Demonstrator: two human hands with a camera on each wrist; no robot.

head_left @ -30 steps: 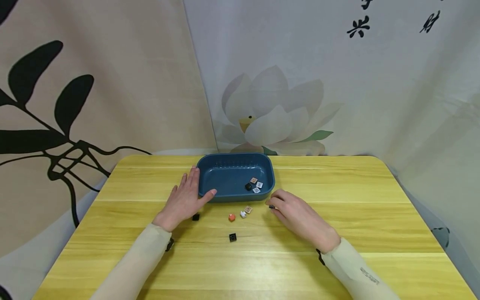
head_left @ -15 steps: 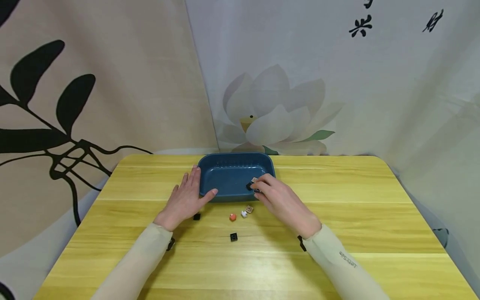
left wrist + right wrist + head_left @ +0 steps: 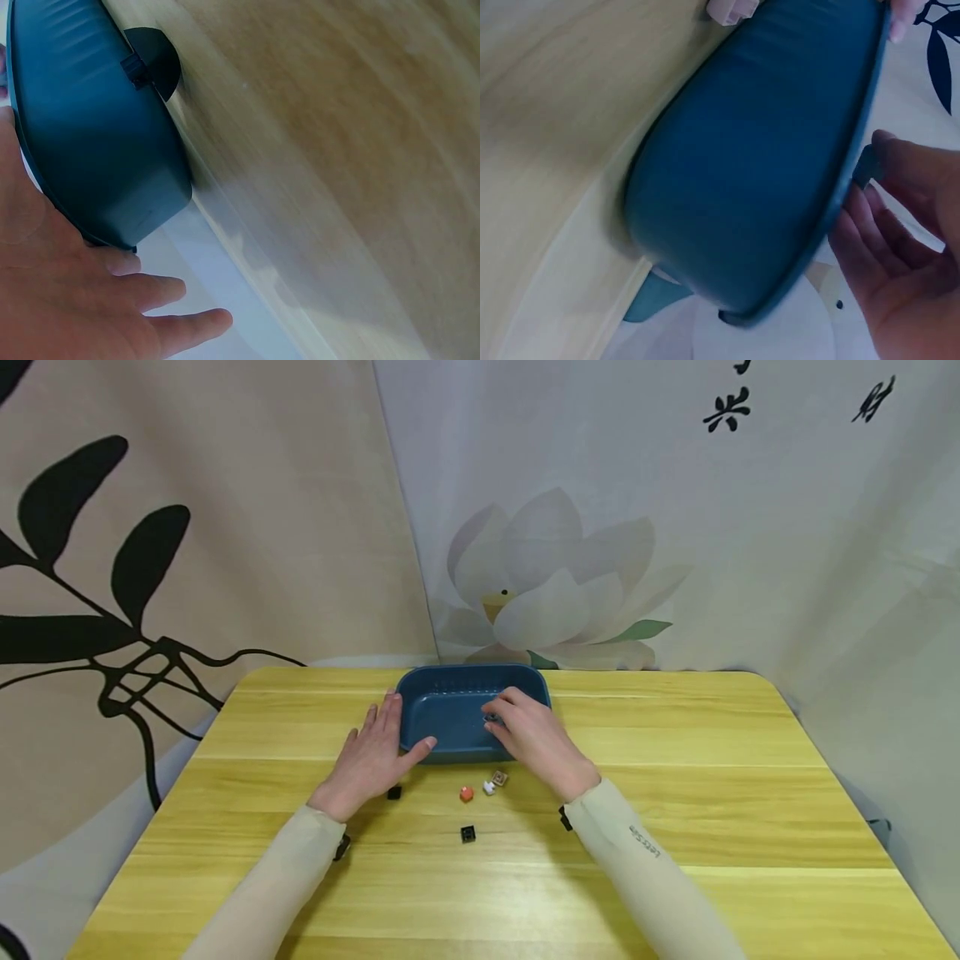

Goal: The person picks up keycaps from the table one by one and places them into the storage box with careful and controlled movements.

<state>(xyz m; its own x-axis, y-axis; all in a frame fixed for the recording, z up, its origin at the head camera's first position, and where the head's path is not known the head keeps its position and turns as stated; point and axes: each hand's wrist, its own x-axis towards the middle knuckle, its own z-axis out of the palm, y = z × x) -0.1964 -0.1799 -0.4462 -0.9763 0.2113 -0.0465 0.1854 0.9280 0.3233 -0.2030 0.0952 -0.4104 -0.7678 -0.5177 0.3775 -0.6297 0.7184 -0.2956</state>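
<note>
A dark blue rectangular tray [image 3: 450, 754] stands near the table's far edge. My left hand [image 3: 367, 767] rests at its left end, fingers spread and straight at the side and the thumb over the front rim. Over the tray's right half, my right hand [image 3: 531, 735] pinches a small blue-green piece [image 3: 867, 166] between thumb and fingertips, just above the rim in the right wrist view. The small pieces lying in the tray's right part are hidden behind this hand in the head view.
Before the tray lie a square brownish piece [image 3: 499, 777], a small white piece [image 3: 489, 787], an orange piece [image 3: 467, 793] and a square black piece [image 3: 468, 833]. Another black piece [image 3: 394, 792] is beside the left wrist. A printed curtain [image 3: 600, 510] hangs behind the table [image 3: 675, 735].
My right hand has moved left from beside the tray's front right corner to above its inside, carrying the small piece. The left hand has stayed at the tray's left end.
</note>
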